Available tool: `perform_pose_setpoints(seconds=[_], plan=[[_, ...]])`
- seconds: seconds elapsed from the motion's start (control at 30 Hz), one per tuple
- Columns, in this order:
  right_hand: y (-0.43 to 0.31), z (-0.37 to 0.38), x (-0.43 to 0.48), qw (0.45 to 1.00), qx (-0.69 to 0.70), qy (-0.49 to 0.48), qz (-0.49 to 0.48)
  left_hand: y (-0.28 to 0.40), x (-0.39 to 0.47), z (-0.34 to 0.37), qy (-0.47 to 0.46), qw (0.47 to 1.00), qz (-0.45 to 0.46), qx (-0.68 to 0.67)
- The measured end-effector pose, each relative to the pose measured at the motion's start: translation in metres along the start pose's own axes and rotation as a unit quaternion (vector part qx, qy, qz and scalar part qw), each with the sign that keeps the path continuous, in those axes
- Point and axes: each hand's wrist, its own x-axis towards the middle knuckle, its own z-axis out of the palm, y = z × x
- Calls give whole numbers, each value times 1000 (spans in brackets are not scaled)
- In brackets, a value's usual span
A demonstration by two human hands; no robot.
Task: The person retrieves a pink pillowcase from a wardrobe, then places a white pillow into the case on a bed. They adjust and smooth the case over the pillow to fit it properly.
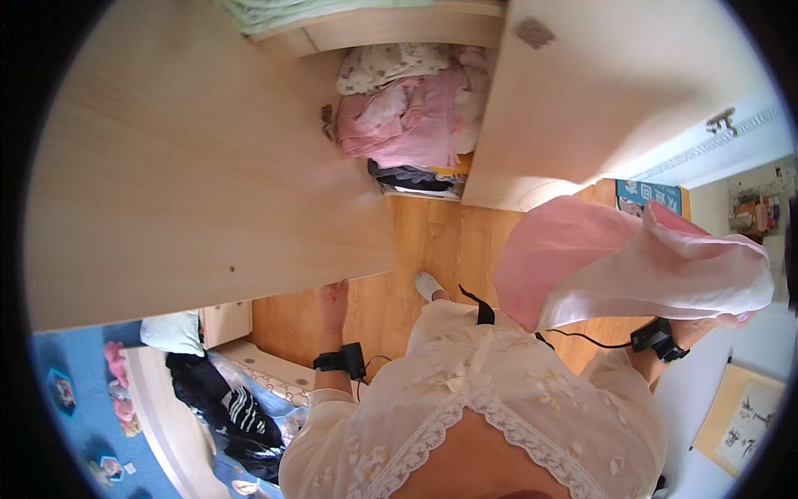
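My right hand (717, 323), at the right, grips a pink and white cloth (654, 274) by its edge. The cloth hangs loosely spread, with folds on its white side. My left hand (334, 293) is at the lower edge of a pale wooden wardrobe door (206, 187); its fingers are hidden behind the door. Between this door and another wooden door (580, 93), the wardrobe compartment holds folded pink clothes (405, 121), a patterned white garment (389, 67) above them and dark clothes (411, 178) below.
Light green fabric (324, 14) lies on the shelf above. At lower left, black clothes (218, 405) lie on a bed near a pale pillow (173, 332). A blue mat (648, 196) lies on the wooden floor (436, 231) beyond the right door. A scroll (742, 415) hangs at lower right.
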Motion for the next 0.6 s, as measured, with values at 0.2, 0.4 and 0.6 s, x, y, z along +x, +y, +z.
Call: perform_pose_setpoints(seconds=[0.2,0.4,0.6], plan=[[-21,-85,1,999,-34,40,8,46,50,123,-49,993,79,69],[-40,-156,-2,992,-70,101,3,76,124,282,-16,989,132,60],[-41,-224,-17,966,-184,180,-34,104,254,379,21,963,229,139]])
